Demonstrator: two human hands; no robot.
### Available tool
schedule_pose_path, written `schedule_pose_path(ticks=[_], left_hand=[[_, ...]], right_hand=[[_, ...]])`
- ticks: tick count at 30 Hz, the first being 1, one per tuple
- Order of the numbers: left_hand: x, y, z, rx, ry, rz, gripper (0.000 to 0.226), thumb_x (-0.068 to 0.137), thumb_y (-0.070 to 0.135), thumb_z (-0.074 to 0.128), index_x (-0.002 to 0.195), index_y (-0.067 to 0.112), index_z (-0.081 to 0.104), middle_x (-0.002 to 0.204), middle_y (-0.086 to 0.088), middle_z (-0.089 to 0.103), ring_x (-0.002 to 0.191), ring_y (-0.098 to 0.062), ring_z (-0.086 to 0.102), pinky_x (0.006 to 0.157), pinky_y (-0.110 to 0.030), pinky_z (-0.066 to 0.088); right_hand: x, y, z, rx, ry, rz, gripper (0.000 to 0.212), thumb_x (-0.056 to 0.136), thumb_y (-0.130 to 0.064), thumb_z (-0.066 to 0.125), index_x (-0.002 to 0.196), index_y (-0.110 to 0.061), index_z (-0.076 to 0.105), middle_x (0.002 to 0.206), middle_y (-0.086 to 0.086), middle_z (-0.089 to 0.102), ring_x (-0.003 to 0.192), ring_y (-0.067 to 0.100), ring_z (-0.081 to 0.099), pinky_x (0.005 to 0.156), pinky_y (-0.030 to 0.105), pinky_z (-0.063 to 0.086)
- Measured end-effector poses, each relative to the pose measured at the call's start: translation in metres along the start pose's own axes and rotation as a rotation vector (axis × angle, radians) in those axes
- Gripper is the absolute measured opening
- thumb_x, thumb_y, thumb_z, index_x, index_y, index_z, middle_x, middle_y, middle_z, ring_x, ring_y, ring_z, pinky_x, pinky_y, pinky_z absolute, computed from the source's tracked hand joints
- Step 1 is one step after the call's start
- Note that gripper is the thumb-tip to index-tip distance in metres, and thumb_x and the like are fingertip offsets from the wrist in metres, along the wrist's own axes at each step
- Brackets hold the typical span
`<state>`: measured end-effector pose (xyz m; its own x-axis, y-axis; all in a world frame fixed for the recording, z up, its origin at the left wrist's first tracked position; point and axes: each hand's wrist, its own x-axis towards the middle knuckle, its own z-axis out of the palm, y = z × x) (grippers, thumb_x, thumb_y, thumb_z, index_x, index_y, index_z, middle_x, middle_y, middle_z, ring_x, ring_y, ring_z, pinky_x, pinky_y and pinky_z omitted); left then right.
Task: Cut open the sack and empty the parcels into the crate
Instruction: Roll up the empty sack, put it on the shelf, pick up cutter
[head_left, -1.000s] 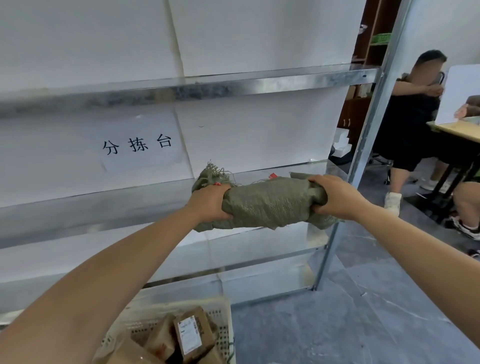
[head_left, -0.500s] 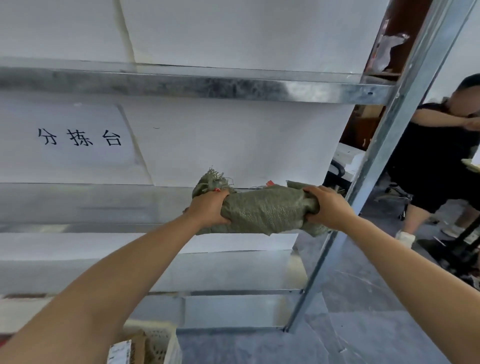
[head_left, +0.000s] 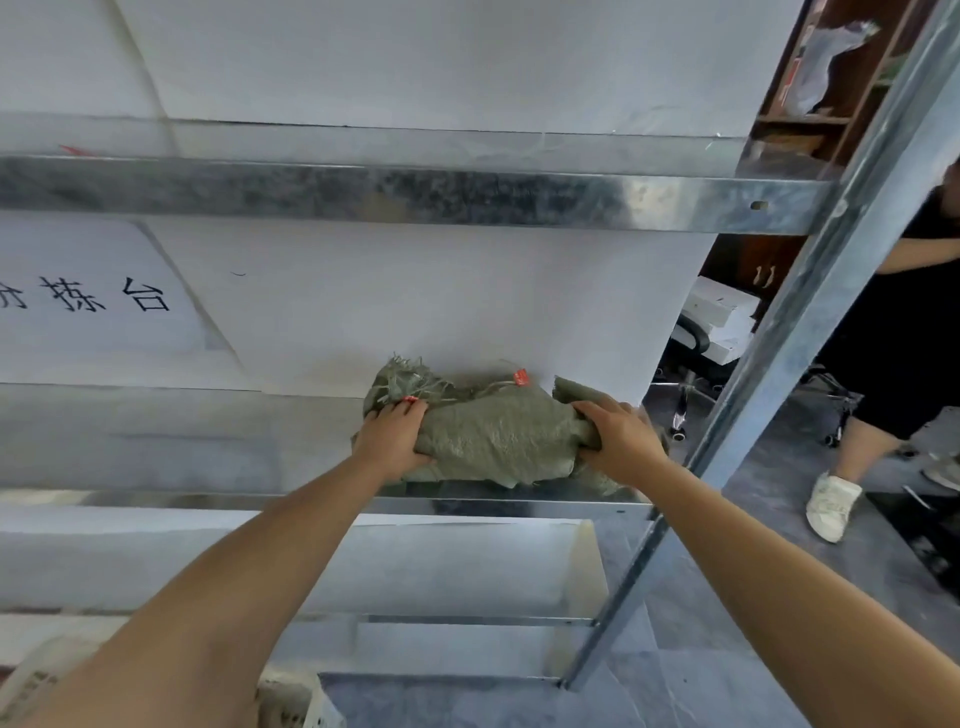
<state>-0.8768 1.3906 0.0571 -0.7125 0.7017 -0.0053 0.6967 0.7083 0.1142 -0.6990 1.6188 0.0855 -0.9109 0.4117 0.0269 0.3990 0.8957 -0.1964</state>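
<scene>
A rolled-up green woven sack (head_left: 493, 441) lies on the middle metal shelf (head_left: 182, 447), close to the white back wall. Frayed threads and a small red tag (head_left: 520, 378) show at its top edge. My left hand (head_left: 392, 436) grips the sack's left end. My right hand (head_left: 618, 436) grips its right end. Only a corner of the white crate (head_left: 311, 706) shows at the bottom edge, below my left arm. No parcels are in sight.
An upper metal shelf (head_left: 467, 197) runs across above the sack. A slanted metal upright (head_left: 810, 312) stands to the right. A paper sign (head_left: 98, 301) hangs on the wall at left. A person in black (head_left: 893, 353) stands at far right on the grey floor.
The sack went from held in the air in front of the shelf to lying on the middle shelf, both hands still gripping it. The view rose, and the crate with parcels dropped almost out of sight.
</scene>
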Motion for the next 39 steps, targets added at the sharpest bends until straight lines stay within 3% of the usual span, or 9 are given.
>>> schedule_pose_path(ticks=[4, 8, 12, 15, 17, 20, 23, 27, 39], left_hand=[[0.007, -0.008, 0.011, 0.089, -0.088, 0.011, 0.077, 0.079, 0.046, 0.062, 0.139, 0.016, 0.024, 0.141, -0.011, 0.038, 0.13, -0.03, 0.036, 0.106, -0.042, 0.029], [0.01, -0.024, 0.029, 0.016, -0.228, -0.036, 0.09, 0.077, 0.06, 0.057, 0.145, 0.021, 0.012, 0.148, -0.01, 0.026, 0.136, -0.03, 0.027, 0.113, -0.043, 0.021], [0.012, -0.033, 0.036, -0.063, -0.312, -0.101, 0.092, 0.073, 0.066, 0.057, 0.144, 0.025, 0.015, 0.151, -0.007, 0.023, 0.138, -0.029, 0.026, 0.115, -0.045, 0.018], [0.015, -0.029, 0.026, -0.043, -0.232, -0.065, 0.09, 0.069, 0.061, 0.065, 0.141, 0.022, 0.025, 0.147, -0.007, 0.031, 0.137, -0.027, 0.029, 0.114, -0.044, 0.021], [0.015, -0.023, 0.012, 0.024, -0.14, -0.016, 0.094, 0.066, 0.06, 0.068, 0.14, 0.021, 0.028, 0.145, -0.006, 0.035, 0.135, -0.026, 0.032, 0.113, -0.043, 0.022], [0.01, -0.003, -0.006, 0.064, -0.06, 0.095, 0.105, 0.063, 0.072, 0.06, 0.145, 0.02, 0.02, 0.15, -0.005, 0.029, 0.137, -0.025, 0.029, 0.115, -0.043, 0.018], [0.0, 0.022, -0.001, 0.104, -0.061, 0.21, 0.101, 0.071, 0.079, 0.038, 0.147, 0.018, 0.012, 0.155, -0.005, 0.018, 0.141, -0.023, 0.021, 0.116, -0.042, 0.015], [-0.007, 0.033, 0.017, 0.056, -0.13, 0.143, 0.072, 0.094, 0.054, 0.029, 0.148, 0.017, -0.002, 0.158, -0.006, -0.001, 0.146, -0.022, 0.001, 0.117, -0.042, 0.008], [-0.056, -0.007, -0.005, 0.061, 0.053, 0.087, 0.053, 0.099, 0.038, 0.027, 0.144, 0.012, 0.022, 0.156, -0.009, 0.017, 0.145, -0.023, 0.011, 0.117, -0.038, 0.015]], right_hand=[[0.015, 0.007, 0.028, -0.046, -0.049, 0.014, 0.059, 0.088, -0.033, 0.053, 0.141, -0.031, 0.03, 0.135, 0.005, 0.043, 0.131, 0.027, 0.033, 0.105, 0.043, 0.03], [0.025, 0.016, 0.045, -0.1, -0.11, 0.024, 0.056, 0.091, -0.037, 0.045, 0.143, -0.034, 0.023, 0.137, 0.003, 0.039, 0.135, 0.025, 0.025, 0.108, 0.043, 0.024], [0.032, 0.017, 0.049, -0.118, -0.147, 0.056, 0.059, 0.091, -0.041, 0.045, 0.143, -0.034, 0.019, 0.142, 0.004, 0.034, 0.137, 0.027, 0.023, 0.112, 0.048, 0.022], [0.035, 0.012, 0.039, -0.133, -0.254, 0.076, 0.069, 0.087, -0.044, 0.05, 0.144, -0.033, 0.013, 0.146, 0.006, 0.028, 0.138, 0.029, 0.019, 0.111, 0.053, 0.022], [0.035, 0.004, 0.025, -0.161, -0.323, 0.071, 0.087, 0.08, -0.048, 0.058, 0.146, -0.033, 0.003, 0.149, 0.007, 0.021, 0.141, 0.031, 0.012, 0.112, 0.058, 0.016], [0.029, -0.02, 0.009, -0.127, -0.21, -0.032, 0.104, 0.075, -0.055, 0.06, 0.146, -0.032, -0.013, 0.154, 0.002, 0.012, 0.144, 0.029, 0.001, 0.111, 0.062, 0.003], [0.022, -0.045, 0.015, -0.076, -0.131, -0.112, 0.087, 0.082, -0.065, 0.042, 0.146, -0.035, -0.008, 0.156, 0.001, 0.01, 0.145, 0.029, -0.001, 0.113, 0.06, 0.001], [0.013, -0.048, 0.044, -0.173, -0.199, -0.112, 0.064, 0.093, -0.056, 0.025, 0.147, -0.034, -0.002, 0.158, -0.001, 0.0, 0.145, 0.026, -0.003, 0.114, 0.059, 0.002], [0.01, -0.083, 0.021, -0.079, -0.082, -0.126, 0.065, 0.092, -0.052, 0.035, 0.147, -0.025, 0.012, 0.158, 0.005, 0.003, 0.145, 0.028, -0.008, 0.116, 0.054, -0.004]])
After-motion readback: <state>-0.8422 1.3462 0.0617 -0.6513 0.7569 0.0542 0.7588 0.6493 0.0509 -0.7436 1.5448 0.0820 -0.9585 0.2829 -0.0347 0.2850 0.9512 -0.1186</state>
